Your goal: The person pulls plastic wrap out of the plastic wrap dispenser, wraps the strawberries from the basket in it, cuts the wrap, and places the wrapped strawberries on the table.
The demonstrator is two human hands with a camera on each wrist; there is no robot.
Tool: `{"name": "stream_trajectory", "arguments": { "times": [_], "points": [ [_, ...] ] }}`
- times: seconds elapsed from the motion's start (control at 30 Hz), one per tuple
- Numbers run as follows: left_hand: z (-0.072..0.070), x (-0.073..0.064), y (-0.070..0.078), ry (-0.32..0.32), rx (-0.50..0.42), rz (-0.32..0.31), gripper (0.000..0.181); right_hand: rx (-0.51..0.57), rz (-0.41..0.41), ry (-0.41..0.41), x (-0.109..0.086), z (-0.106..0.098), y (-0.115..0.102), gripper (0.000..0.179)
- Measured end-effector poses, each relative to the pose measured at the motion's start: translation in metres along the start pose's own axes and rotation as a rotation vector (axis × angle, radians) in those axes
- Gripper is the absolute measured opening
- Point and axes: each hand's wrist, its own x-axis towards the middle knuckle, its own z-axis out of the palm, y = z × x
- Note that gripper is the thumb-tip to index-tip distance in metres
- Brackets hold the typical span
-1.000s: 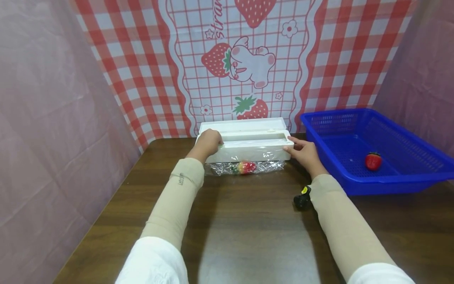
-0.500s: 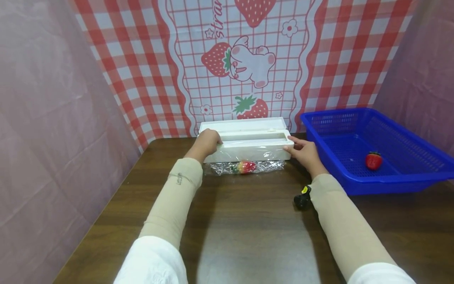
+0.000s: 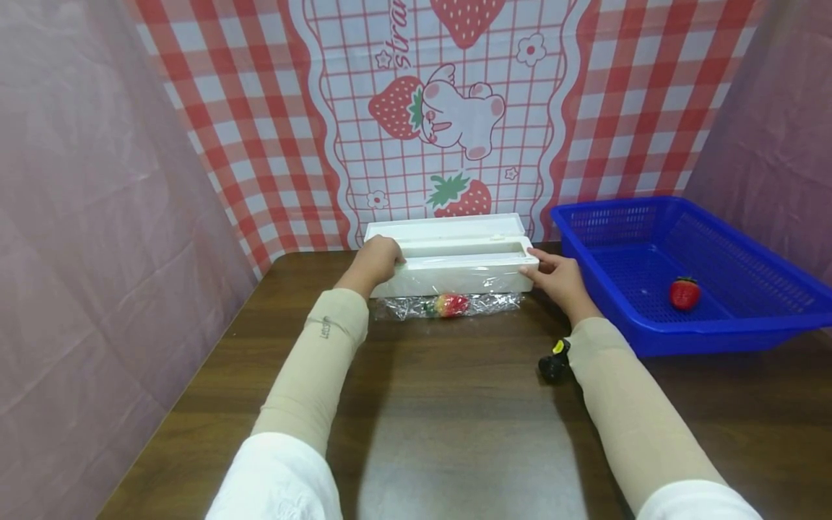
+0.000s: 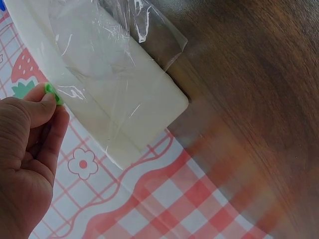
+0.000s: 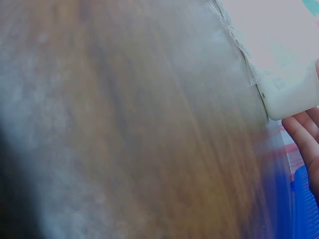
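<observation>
A long white cling film dispenser (image 3: pixel 448 276) lies at the back of the table with its lid (image 3: pixel 445 228) raised behind it. Clear cling film (image 4: pixel 94 55) hangs over its front. My left hand (image 3: pixel 378 261) is at the dispenser's left end, where thumb and forefinger pinch a small green slide cutter (image 4: pixel 52 93) on the edge. At the other end, my right hand (image 3: pixel 555 280) grips the corner, thumb in front and fingers behind. In front of the box lies a red and yellow strawberry (image 3: pixel 451 305) under crinkled film (image 3: pixel 490 305).
To the right stands a blue plastic basket (image 3: pixel 747 326) with a red strawberry (image 3: pixel 685 295) inside. A black wrist camera (image 3: pixel 554 363) hangs at the right cuff. Behind the table rises a checked strawberry-print cloth (image 3: pixel 260 144).
My left hand has slid a little to the left along the dispenser. The right hand keeps its place at the right end, and the wrapped strawberry has not moved.
</observation>
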Motion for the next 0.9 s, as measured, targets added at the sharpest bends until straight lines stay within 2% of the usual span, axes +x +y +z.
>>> {"name": "stream_trajectory", "arguments": {
  "times": [0.9],
  "points": [
    [-0.0019,-0.0052,-0.0061,-0.018,-0.024,-0.020,0.026,0.004,-0.008,0.010,-0.0005,0.0006,0.0010,0.050]
  ]
}}
